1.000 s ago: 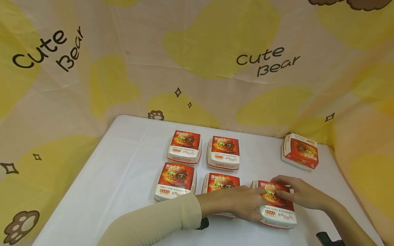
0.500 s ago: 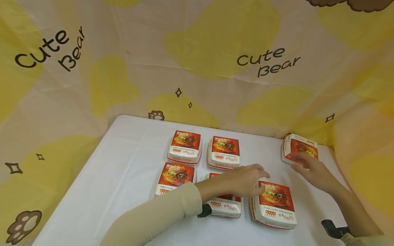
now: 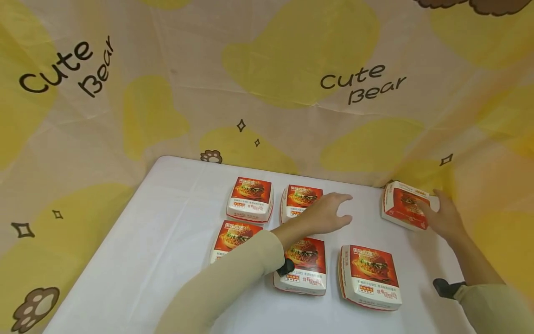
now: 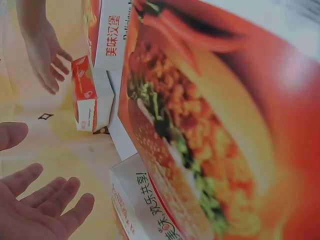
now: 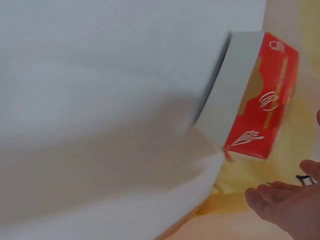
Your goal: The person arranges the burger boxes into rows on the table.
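At the back right corner, a burger box [image 3: 402, 206] sits turned at an angle, showing its red side. My right hand [image 3: 448, 218] is at that box's right side, thumb overlapping its edge in the head view; in the right wrist view the fingers [image 5: 270, 197] are spread beside the box [image 5: 255, 97], with a gap between. My left hand [image 3: 329, 213] hovers with spread fingers just right of the back middle burger box [image 3: 302, 195], holding nothing. In front of it stand the front middle box [image 3: 304, 264] and the front right box [image 3: 370, 278].
Two more burger boxes stand at the left, a back one [image 3: 250, 199] and a front one [image 3: 235, 236] partly behind the left sleeve [image 3: 233, 278]. All sit on a white table [image 3: 167, 222]. A patterned cloth [image 3: 271, 69] hangs right behind the table's back edge.
Both hands have let go of the front right box, which stays in place. My right hand has moved back and right to the corner box; my left has risen back and left.
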Tool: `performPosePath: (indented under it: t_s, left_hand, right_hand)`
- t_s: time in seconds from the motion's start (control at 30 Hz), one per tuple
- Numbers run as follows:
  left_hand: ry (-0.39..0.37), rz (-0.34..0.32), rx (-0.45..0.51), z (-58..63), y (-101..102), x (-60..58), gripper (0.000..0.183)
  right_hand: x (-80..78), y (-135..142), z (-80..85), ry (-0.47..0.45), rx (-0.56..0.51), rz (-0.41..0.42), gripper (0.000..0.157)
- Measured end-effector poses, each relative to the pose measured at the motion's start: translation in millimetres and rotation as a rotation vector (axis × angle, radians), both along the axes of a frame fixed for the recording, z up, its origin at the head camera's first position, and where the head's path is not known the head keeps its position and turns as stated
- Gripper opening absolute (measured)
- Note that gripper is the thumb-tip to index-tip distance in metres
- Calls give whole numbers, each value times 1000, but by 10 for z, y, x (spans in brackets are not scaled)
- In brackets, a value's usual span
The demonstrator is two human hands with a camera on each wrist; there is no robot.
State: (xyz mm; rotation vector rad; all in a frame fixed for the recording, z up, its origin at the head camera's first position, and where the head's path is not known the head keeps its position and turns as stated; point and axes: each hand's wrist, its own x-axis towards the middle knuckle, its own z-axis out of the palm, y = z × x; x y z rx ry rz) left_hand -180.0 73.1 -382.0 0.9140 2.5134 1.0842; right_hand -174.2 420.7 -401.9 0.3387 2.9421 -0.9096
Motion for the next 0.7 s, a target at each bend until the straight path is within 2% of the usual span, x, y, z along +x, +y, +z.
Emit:
performPosePath:
  t_s: [0.2, 0.47, 0.57, 0.7]
  left_hand:
    - [-21, 9, -5, -20, 92, -48, 59]
    - [-48, 5, -36, -26, 111, -91, 63]
    - [-61, 2, -54, -31, 103, -103, 64]
    - [-58, -1, -77, -32, 120, -134, 64]
  right_hand:
    - [-54, 78, -67, -65, -63, -36, 84]
    - [-58, 106, -134, -94, 18, 40, 80]
    - [-54, 104, -151, -136, 7, 47, 83]
    - [-61, 78, -171, -121, -4, 90, 82]
